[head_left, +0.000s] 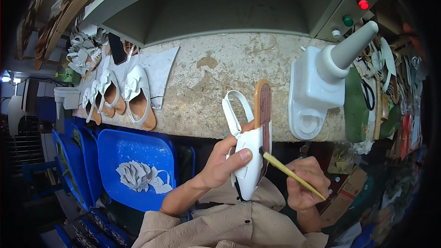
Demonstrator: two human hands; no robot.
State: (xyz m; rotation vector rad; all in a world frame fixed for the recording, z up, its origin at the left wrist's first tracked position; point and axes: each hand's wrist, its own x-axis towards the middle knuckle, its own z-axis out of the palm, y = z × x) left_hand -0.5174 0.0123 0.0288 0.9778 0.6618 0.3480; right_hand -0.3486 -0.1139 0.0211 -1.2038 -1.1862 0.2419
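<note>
In front of my body, just off the bench's near edge, my left hand [217,164] grips a white strapped sandal [247,174] with its thumb on the upper. The sandal is turned on its side, its heel pointing away from me. Its looped strap stands out to the left, and a tan-rimmed, reddish-brown sole [264,103] faces right. My right hand [309,183] pinches a yellow-handled brush [285,170]. Its dark tip is at the sandal's side, where upper and sole meet; I cannot tell whether it touches.
Several finished-looking white sandals [136,93] stand at the bench's left. A white pot with a grey cone lid [317,82] sits at the right. Behind the worn bench [197,110] is a grey metal hood [220,7]. A blue chair [138,142] at left holds grey-white pieces [134,176].
</note>
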